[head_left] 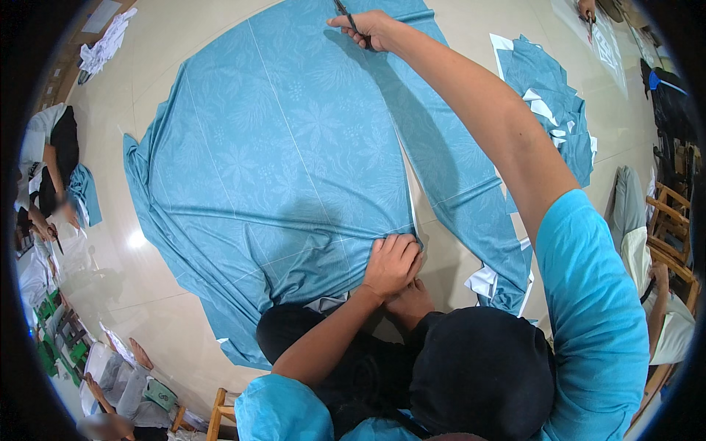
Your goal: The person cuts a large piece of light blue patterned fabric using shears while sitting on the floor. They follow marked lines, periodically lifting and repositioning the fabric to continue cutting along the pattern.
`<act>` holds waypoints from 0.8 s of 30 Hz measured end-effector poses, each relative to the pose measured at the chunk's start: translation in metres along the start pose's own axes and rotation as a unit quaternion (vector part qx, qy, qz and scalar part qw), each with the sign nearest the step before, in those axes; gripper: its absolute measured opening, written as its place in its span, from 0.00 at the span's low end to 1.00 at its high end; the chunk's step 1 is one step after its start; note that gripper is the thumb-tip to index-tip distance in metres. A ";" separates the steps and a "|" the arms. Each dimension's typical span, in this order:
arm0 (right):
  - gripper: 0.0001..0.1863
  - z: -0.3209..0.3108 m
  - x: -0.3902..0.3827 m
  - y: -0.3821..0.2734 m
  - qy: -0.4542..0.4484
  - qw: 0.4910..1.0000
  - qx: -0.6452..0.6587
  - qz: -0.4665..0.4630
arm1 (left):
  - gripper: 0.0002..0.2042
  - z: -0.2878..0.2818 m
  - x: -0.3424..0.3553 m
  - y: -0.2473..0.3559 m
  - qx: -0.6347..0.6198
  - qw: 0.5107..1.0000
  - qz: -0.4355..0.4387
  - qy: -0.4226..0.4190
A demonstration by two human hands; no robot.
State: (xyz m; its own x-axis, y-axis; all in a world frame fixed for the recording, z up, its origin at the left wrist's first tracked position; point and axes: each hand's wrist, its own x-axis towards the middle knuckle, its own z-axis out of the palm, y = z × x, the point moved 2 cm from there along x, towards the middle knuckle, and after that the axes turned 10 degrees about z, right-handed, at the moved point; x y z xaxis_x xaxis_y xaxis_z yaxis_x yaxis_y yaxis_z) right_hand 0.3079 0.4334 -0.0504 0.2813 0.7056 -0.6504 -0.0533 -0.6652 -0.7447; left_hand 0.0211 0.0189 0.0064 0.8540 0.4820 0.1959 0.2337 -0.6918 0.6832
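**Fabric (316,158) and Scissors (348,16): Condition and Position**

Fabric: teal, pale leaf print, thin white lines. Spread on the floor (125,95); smooth toward the far edge, rucked along the left and near edges. A narrow slit, right of centre, exposes the floor. Scissors: dark, near the fabric's far edge, blades directed away; tips out of view.

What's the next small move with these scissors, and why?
Probably one short snip farther forward: the right hand holds the scissors pointing away over the blue cloth, a narrow gap parts the cloth between the hands, and the left hand rests beside that gap's near end, where it could steady the edge.
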 end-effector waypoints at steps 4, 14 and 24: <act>0.24 0.002 -0.011 -0.006 -0.001 1.000 -0.021 -0.003 | 0.10 0.000 0.000 0.000 0.002 1.000 0.001 0.001; 0.24 0.000 -0.009 -0.008 -0.002 1.000 0.000 -0.002 | 0.09 -0.001 0.001 0.000 0.000 1.000 0.001 0.004; 0.23 -0.001 0.000 -0.010 -0.003 1.000 0.011 -0.007 | 0.09 -0.001 0.001 0.000 0.001 1.000 0.002 0.013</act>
State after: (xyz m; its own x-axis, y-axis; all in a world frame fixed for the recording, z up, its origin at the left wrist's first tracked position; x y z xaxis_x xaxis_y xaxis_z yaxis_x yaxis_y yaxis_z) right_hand 0.3091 0.4397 -0.0431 0.2761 0.7164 -0.6407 -0.0698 -0.6499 -0.7568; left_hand 0.0219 0.0202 0.0073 0.8427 0.4932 0.2160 0.2321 -0.6947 0.6808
